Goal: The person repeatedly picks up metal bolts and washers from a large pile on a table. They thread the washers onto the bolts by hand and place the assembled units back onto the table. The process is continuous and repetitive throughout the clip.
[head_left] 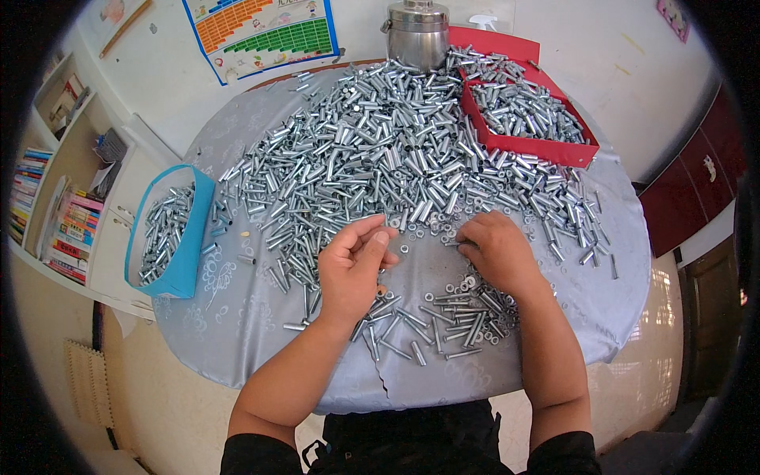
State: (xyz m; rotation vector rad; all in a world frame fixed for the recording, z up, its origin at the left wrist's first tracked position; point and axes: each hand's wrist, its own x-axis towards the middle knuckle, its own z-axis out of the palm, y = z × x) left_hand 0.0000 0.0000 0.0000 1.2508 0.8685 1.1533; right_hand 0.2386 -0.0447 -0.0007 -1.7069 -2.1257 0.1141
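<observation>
Hundreds of short silver metal sleeves [396, 150] heap across the frame's centre on your grey-clothed bench [237, 332]. Your left hand [356, 265] pinches something small, grip narrow; I cannot tell what. Your right hand [495, 249] lies curled, palm down, over small steel washers [467, 281]. Work from the heap's near edge, one piece at a time.

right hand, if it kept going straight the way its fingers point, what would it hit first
The right hand points up-left, so it would likely first meet the loose washers, then the big pile of metal sleeves.
</observation>
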